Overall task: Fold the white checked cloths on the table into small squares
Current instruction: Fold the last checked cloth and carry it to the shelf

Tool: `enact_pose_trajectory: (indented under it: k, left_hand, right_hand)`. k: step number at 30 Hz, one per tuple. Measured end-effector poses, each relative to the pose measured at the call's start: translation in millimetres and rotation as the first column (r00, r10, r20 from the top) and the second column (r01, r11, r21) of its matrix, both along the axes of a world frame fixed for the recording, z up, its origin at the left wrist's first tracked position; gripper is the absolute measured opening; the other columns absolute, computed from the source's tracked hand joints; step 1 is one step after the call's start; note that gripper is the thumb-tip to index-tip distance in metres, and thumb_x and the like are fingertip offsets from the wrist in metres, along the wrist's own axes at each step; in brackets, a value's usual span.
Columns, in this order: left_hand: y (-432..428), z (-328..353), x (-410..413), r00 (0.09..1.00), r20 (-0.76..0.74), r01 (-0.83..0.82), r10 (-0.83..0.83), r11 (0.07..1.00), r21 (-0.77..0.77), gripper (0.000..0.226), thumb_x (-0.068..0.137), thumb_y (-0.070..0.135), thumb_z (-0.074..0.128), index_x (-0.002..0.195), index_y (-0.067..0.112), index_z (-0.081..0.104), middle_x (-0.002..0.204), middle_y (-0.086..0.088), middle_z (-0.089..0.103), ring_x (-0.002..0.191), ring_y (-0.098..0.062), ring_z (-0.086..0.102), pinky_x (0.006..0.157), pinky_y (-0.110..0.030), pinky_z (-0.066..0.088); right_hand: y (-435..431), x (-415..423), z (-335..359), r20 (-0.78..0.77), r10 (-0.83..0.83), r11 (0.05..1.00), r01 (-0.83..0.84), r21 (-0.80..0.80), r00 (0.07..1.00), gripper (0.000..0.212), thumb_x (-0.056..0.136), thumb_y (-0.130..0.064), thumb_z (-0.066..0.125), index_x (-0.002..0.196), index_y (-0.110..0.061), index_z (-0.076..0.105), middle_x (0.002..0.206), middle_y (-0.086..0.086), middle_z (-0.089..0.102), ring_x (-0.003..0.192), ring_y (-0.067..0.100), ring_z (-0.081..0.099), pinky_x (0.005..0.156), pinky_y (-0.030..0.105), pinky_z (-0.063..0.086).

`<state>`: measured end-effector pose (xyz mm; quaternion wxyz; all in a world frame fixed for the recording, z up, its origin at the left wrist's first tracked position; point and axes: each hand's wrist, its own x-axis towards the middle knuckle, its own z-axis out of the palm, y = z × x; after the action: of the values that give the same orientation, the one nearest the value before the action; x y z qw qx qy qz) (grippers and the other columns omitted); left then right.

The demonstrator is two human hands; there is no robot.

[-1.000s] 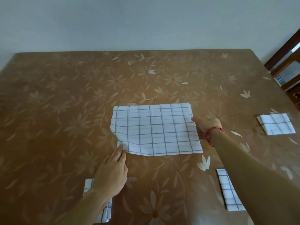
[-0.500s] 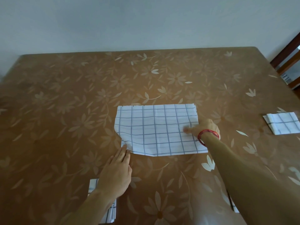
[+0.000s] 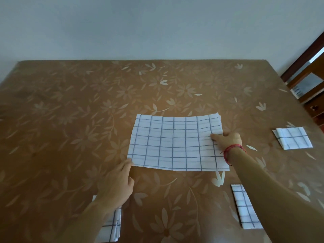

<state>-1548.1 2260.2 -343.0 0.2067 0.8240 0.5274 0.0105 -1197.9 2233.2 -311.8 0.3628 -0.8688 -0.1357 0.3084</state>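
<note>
One view to go on, the head cam, so here's everything from there.

The checked cloth (image 3: 177,142) lay mid-worktop (image 3: 70,120) as a wide rectangle, already doubled over going by the layers peeking out at its far right corner. A second before, its near left corner was rumpled and curled in, with a wavy left edge. At this moment that corner was pulled out flat and the left edge ran straight, so the smoothing worked.

My left hand (image 3: 115,183) sat flat with fingers out straight, holding nothing, fingertips just touching that near left corner. My right hand (image 3: 227,138), the one with the red thread (image 3: 234,149) on the wrist, had slid from the far end of the right edge down to about the middle of it. One fingertip lay on top of the fabric there. I honestly can't tell if the other fingers were tucked under the edge pinching it or just resting beside it.

What that means, I reckon: the rectangle was squared up and ready for the next fold, probably right edge over to left, and it'd need at least one more after that to match the others.

The others: a folded square (image 3: 292,140) well off to the right, a folded strip (image 3: 245,206) near my right forearm, and a third folded cloth (image 3: 112,223) half hidden under my left forearm. So this looked like the last one unfinished, far as the frame showed.
</note>
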Motion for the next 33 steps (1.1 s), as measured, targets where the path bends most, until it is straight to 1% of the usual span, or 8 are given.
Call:
enact_pose_trajectory:
  k: [4, 10, 15, 19, 22, 28, 31, 33]
  left_hand:
    - [10, 4, 0, 0.997, 0.022, -0.075, 0.074, 0.997, 0.034, 0.042, 0.086, 0.023, 0.054, 0.128, 0.025, 0.050, 0.121, 0.009, 0.058, 0.101, -0.012, 0.058, 0.085, -0.032, 0.052]
    - [-5, 16, 24, 0.993, 0.111, 0.035, -0.034, 0.999, -0.005, 0.049, 0.095, 0.021, 0.050, 0.143, 0.017, 0.039, 0.149, 0.006, 0.036, 0.135, -0.011, 0.038, 0.105, -0.023, 0.033]
    - [-20, 15, 52, 0.979, 0.133, 0.152, -0.153, 0.988, 0.019, 0.061, 0.098, 0.028, 0.046, 0.153, 0.015, 0.023, 0.160, 0.002, 0.021, 0.146, -0.011, 0.020, 0.118, -0.026, 0.019]
    - [-28, 10, 64, 0.964, 0.169, 0.206, -0.206, 0.978, 0.016, 0.070, 0.099, 0.028, 0.049, 0.156, 0.018, 0.010, 0.162, 0.005, 0.010, 0.148, -0.007, 0.008, 0.112, -0.018, 0.010]
    - [-29, 4, 67, 0.963, 0.152, 0.224, -0.224, 0.974, 0.012, 0.075, 0.097, 0.029, 0.053, 0.156, 0.019, 0.007, 0.163, 0.004, 0.006, 0.149, -0.009, 0.006, 0.117, -0.027, 0.023]
    - [-28, -2, 62, 0.967, 0.114, 0.232, -0.229, 0.973, -0.014, 0.073, 0.096, 0.007, 0.049, 0.156, 0.023, 0.009, 0.163, 0.003, 0.010, 0.148, -0.016, 0.017, 0.110, -0.038, 0.038]
    - [-26, -8, 56, 0.955, 0.119, 0.274, -0.273, 0.962, 0.009, 0.076, 0.090, -0.005, 0.052, 0.154, 0.021, 0.020, 0.159, 0.002, 0.025, 0.143, -0.020, 0.031, 0.106, -0.037, 0.042]
    - [-26, -8, 53, 0.943, 0.143, 0.302, -0.302, 0.953, 0.021, 0.073, 0.087, -0.009, 0.050, 0.152, 0.019, 0.029, 0.155, 0.003, 0.035, 0.138, -0.020, 0.040, 0.103, -0.035, 0.045]
  right_hand:
    - [-23, 8, 2, 0.042, -0.107, 0.994, 0.106, 0.030, 0.993, 0.013, 0.080, -0.024, 0.073, 0.085, -0.013, 0.069, 0.080, 0.006, 0.068, 0.081, 0.030, 0.065, 0.081, 0.040, 0.055]
    - [-52, 0, 9, 0.011, -0.301, 0.946, 0.297, 0.131, 0.954, 0.021, 0.085, -0.022, 0.067, 0.091, -0.002, 0.067, 0.084, 0.009, 0.065, 0.080, 0.028, 0.062, 0.077, 0.036, 0.051]
    - [-70, -35, 17, -0.346, -0.355, 0.892, 0.425, 0.153, 0.869, 0.014, 0.074, -0.009, 0.074, 0.078, -0.003, 0.062, 0.074, 0.011, 0.064, 0.068, 0.028, 0.062, 0.069, 0.042, 0.056]
    - [-83, -60, 20, -0.527, -0.289, 0.905, 0.408, 0.123, 0.799, 0.015, 0.072, -0.003, 0.075, 0.076, -0.003, 0.060, 0.060, 0.012, 0.058, 0.051, 0.024, 0.056, 0.054, 0.033, 0.053]
    - [-92, -81, 25, -0.674, -0.233, 0.889, 0.434, 0.143, 0.701, 0.016, 0.076, 0.002, 0.071, 0.088, 0.004, 0.060, 0.065, 0.016, 0.061, 0.044, 0.023, 0.056, 0.047, 0.031, 0.052]
    - [-109, -99, 27, -0.848, -0.027, 0.928, 0.329, 0.176, 0.530, 0.019, 0.083, -0.002, 0.066, 0.102, 0.001, 0.063, 0.082, 0.014, 0.067, 0.054, 0.020, 0.064, 0.060, 0.032, 0.057]
    - [-118, -100, 25, -0.819, 0.119, 0.950, 0.176, 0.258, 0.562, 0.010, 0.075, 0.008, 0.067, 0.077, 0.002, 0.059, 0.069, 0.015, 0.050, 0.055, 0.020, 0.049, 0.061, 0.030, 0.052]
    - [-126, -96, 27, -0.725, 0.291, 0.929, -0.004, 0.369, 0.624, 0.024, 0.062, 0.018, 0.063, 0.055, 0.000, 0.048, 0.060, 0.010, 0.039, 0.057, 0.023, 0.044, 0.057, 0.033, 0.039]
